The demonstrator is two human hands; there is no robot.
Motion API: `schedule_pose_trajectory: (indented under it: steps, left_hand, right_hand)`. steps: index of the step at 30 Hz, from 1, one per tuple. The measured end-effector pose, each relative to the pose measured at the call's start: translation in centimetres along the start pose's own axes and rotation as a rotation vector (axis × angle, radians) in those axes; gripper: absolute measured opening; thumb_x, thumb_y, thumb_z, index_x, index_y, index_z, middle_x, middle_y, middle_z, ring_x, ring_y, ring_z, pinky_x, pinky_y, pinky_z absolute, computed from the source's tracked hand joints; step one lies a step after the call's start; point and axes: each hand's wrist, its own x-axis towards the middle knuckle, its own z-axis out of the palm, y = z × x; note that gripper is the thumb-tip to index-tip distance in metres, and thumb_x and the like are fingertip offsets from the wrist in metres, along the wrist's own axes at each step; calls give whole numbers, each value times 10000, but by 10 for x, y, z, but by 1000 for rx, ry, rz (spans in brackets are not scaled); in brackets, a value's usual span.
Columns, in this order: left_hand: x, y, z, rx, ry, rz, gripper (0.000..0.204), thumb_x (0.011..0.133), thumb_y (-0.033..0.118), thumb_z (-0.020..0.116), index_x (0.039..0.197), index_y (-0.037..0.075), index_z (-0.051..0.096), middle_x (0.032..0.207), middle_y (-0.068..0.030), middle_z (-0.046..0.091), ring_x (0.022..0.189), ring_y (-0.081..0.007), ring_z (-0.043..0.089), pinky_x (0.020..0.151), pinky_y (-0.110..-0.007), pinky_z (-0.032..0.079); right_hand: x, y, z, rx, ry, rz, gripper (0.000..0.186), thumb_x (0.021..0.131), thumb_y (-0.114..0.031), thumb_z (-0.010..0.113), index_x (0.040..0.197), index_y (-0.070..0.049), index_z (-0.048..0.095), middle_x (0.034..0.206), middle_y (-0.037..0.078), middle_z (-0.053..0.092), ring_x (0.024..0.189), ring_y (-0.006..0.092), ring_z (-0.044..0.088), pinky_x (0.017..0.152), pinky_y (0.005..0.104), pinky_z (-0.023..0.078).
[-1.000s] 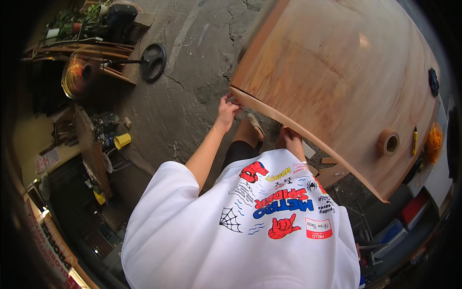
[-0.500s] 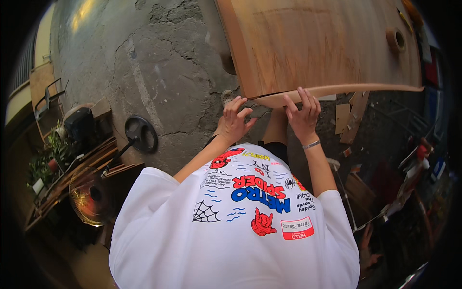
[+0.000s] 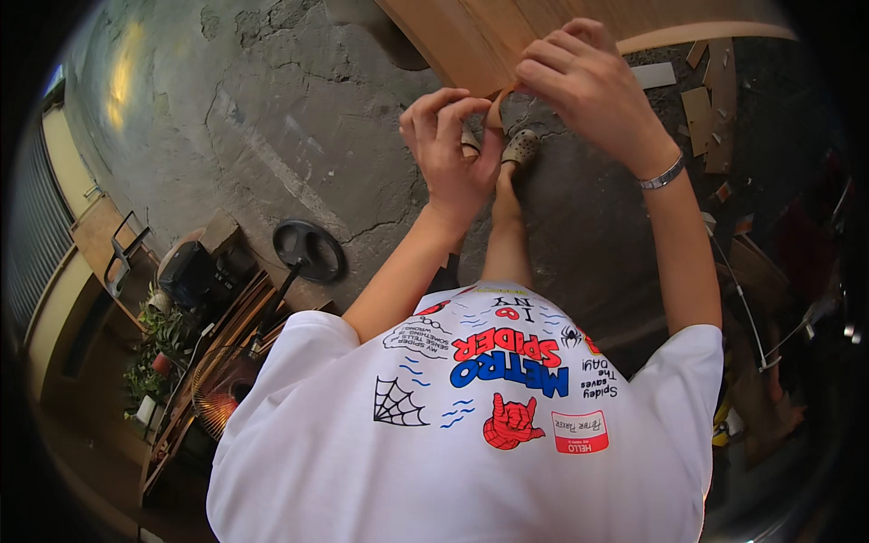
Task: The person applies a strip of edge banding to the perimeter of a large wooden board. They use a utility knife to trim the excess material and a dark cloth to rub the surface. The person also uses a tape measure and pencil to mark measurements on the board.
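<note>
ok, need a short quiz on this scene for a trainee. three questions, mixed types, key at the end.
1. Left or right: on which of the person's own sides is the silvery metal band worn?
2. True or false: the left hand and the right hand both have their fingers at the tan strip.
3. In the picture, where does the black wheel-shaped part lie?
a) left of both hands
b) between the hands
c) right of both hands

Key: 1. Right. 2. True. 3. a.
</note>
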Motion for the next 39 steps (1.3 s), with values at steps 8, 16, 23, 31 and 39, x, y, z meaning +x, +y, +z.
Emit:
schedule_pose_trajectory:
  steps: [8,16,23,31,39]
  left_hand:
    - [15,-7,-10,-197,-72,-113,129,860,49,795,923,36,683,1063,-118,654,987,-256,645,846,-359,521]
    - [19,-14,-21,-152,-148,-105,103,883,61,781,941,25,703,1081,-130,667,985,-262,659,832,-352,529]
    - [21,-16,-25,-127,-187,-58,89,875,29,747,948,9,700,1105,-143,679,1023,-281,669,854,-369,541]
    - [23,-20,-28,-102,-232,-56,102,865,23,743,956,7,701,1114,-144,680,1014,-281,673,842,-361,547]
    - [31,-20,-32,-188,-294,-113,96,867,32,747,954,0,722,1125,-131,670,980,-227,684,800,-320,569]
  right_hand:
    - [-1,-21,-3,-365,314,169,235,894,-203,778,1029,-79,630,1053,17,665,952,210,641,917,376,469]
    - [-35,-93,87,994,980,1206,218,967,-169,760,1027,4,641,901,49,682,778,111,641,697,263,523]
    - [-4,-105,97,1271,1053,1259,206,965,-148,756,971,25,645,849,58,708,745,114,691,660,247,546]
    - [8,-108,102,1215,1097,1296,171,946,-105,757,952,26,646,830,63,704,727,102,680,645,236,532]
    - [14,-119,108,1184,1070,1415,212,890,-109,799,955,22,646,835,57,703,719,93,645,656,249,526]
